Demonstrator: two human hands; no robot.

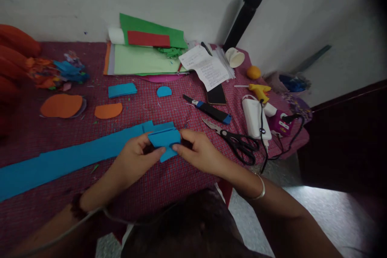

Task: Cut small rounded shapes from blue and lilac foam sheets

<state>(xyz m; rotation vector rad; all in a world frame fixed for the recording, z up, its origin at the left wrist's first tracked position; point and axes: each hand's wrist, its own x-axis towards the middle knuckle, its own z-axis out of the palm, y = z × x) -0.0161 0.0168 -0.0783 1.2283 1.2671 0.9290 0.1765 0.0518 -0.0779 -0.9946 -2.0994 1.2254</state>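
Observation:
A long strip of blue paper (81,152) runs from the left edge of the view towards me, and its right end is folded into a stacked blue bundle (165,138). Gripping the bundle's left side is my left hand (139,155), thumb in front and fingers behind. My right hand (196,150) pinches the right side the same way. Both hands are closed on the paper, just above the checked cloth. To the right of my right hand lie black-handled scissors (234,139) and a blue-and-black utility knife (208,109).
Beyond the strip lie a blue rectangle (122,90), a blue half-round piece (164,91) and orange cut-outs (62,106). Paper sheets (142,59) and a written note (208,66) are at the back. A yellow glue gun (259,90), white power bank (255,117) and cables are right.

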